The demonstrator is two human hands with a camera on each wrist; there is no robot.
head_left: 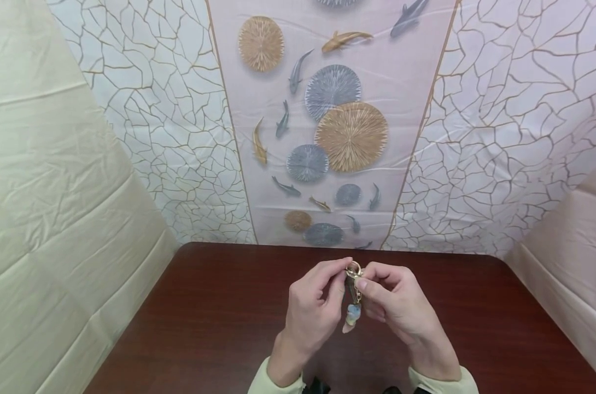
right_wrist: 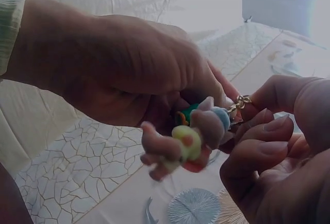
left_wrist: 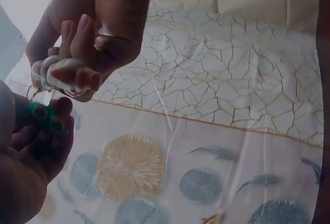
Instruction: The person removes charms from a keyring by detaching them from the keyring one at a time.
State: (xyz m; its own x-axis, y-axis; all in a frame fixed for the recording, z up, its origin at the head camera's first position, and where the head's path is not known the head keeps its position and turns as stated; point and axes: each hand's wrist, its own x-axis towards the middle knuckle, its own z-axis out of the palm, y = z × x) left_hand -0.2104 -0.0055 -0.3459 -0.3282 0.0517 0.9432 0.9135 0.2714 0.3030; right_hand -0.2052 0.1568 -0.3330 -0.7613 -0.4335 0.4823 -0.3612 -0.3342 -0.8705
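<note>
Both hands meet over a keyring [head_left: 354, 268] in the head view. My left hand [head_left: 310, 306] pinches the keyring from the left with thumb and finger. From the right, my right hand [head_left: 408, 309] pinches the gold fittings just below the ring, thumb uppermost. A small animal figurine charm [head_left: 353, 314], pale with blue and yellow parts, hangs by a gold chain [right_wrist: 240, 102] between the hands. Green pieces with orange rings [left_wrist: 46, 116] sit against the left fingers in the left wrist view; what they are is unclear. The fingers hide part of the ring.
A dark reddish-brown table [head_left: 219, 312] with rounded far corners lies beneath the hands. Behind it hangs a patterned cloth [head_left: 308, 131] with fish and round motifs. Plain cream cloth [head_left: 57, 219] drapes along the left side, and similar cloth [head_left: 573, 246] along the right.
</note>
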